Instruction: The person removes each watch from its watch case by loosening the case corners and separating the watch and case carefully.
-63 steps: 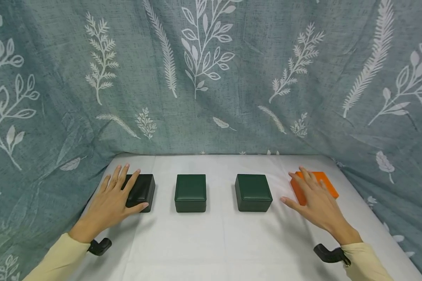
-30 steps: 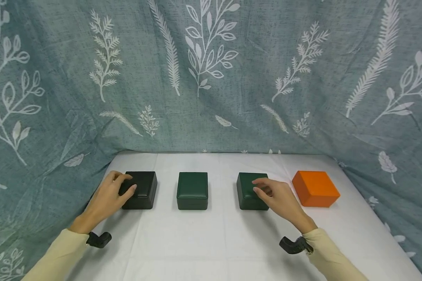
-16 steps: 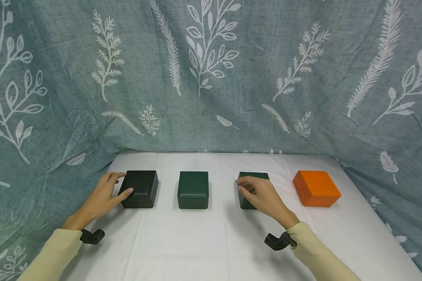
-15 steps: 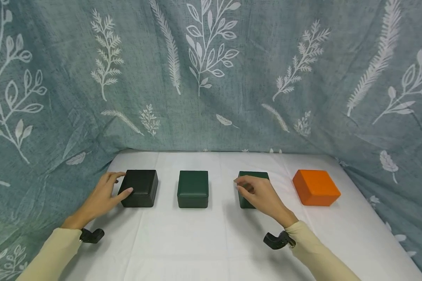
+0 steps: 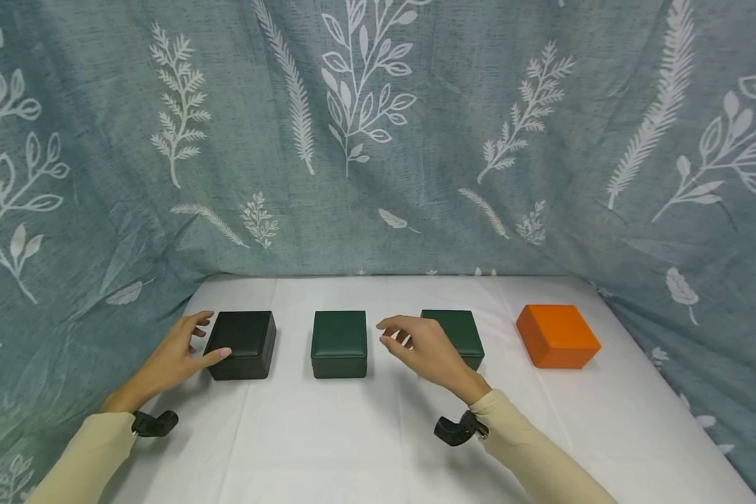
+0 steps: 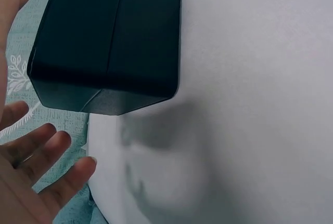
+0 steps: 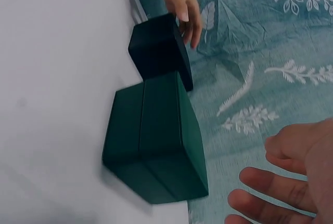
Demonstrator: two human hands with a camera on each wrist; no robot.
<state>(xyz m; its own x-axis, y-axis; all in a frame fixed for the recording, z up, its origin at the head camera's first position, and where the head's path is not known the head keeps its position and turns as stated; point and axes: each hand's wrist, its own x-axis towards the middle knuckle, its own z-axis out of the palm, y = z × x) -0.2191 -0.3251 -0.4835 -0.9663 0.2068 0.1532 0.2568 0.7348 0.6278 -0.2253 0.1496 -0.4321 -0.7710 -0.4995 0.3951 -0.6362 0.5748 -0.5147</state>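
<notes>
Beside the left edge of a black box (image 5: pixel 242 343) is my left hand (image 5: pixel 178 355), its fingers relaxed and apart. The left wrist view shows a gap between those fingers and the box (image 6: pixel 109 37); the thumb overlaps the box's front left corner in the head view. My right hand (image 5: pixel 423 350) hovers between two dark green boxes, fingers bent loosely, holding nothing. It partly hides the right green box (image 5: pixel 460 332) and points at the left green box (image 5: pixel 339 339). In the right wrist view its fingers stay apart from that left green box (image 7: pixel 151 141). All lids look closed.
An orange box (image 5: pixel 557 336) sits at the right end of the row. The boxes stand on a white cloth-covered table (image 5: pixel 327 448). Behind and at the sides hangs a blue-green leaf-patterned curtain (image 5: pixel 378 231).
My right hand has moved left from the orange box, across the right green box, to the gap between the green ones. My left hand has drawn back left from over the black box.
</notes>
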